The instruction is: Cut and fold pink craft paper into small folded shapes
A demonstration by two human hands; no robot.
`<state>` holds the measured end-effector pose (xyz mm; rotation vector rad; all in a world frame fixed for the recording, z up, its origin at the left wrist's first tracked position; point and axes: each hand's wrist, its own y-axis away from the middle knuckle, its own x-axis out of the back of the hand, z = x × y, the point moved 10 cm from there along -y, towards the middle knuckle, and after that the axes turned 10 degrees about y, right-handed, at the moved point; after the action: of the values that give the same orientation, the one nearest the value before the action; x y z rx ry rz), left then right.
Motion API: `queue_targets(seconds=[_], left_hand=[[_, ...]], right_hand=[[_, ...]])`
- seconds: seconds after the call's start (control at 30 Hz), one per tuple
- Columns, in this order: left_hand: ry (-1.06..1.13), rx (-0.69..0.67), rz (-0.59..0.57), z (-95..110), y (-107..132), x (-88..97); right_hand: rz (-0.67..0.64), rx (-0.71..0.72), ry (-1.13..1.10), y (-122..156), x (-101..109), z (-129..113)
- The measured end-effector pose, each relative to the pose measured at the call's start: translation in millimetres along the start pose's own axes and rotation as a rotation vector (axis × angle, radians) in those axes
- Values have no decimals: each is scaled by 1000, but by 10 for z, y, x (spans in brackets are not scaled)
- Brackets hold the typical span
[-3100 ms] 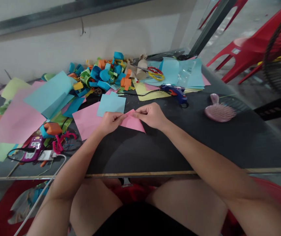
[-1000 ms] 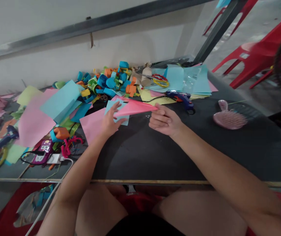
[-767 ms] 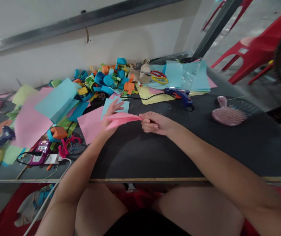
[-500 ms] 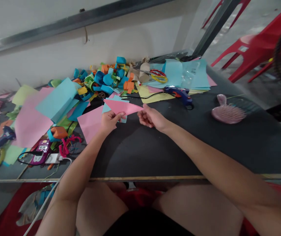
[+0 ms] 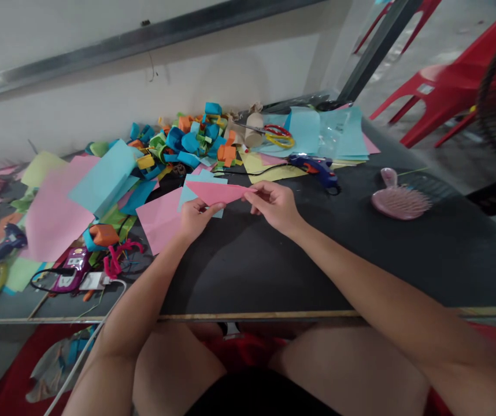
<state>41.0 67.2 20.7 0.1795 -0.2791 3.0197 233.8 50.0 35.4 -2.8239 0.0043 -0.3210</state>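
A folded pink paper triangle is lifted a little above the black table. My left hand pinches its lower edge from below. My right hand pinches its right-hand tip, fingers closed. Under and behind the triangle lie a light blue sheet and a flat pink sheet.
A heap of coloured paper loops sits at the back by the wall. Scissors and a blue glue gun lie behind my right hand, a pink hairbrush to the right. Large paper sheets and a purple device lie left.
The pink paper lay flat on the table under both hands three seconds ago. It has since been lifted and turned over; now both hands hold it by its edge and tip.
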Motion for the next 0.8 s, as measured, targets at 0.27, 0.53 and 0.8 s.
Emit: queue_targets(seconds=[0.27, 0.53, 0.8], left_hand=[[92, 31, -2, -44, 13, -24], [95, -6, -49, 136, 173, -247], [211, 101, -9, 49, 211, -322]], right_hand=[[-62, -6, -35, 6, -55, -21], [-25, 94, 49, 80, -136, -164], [22, 78, 116, 45, -48, -145]])
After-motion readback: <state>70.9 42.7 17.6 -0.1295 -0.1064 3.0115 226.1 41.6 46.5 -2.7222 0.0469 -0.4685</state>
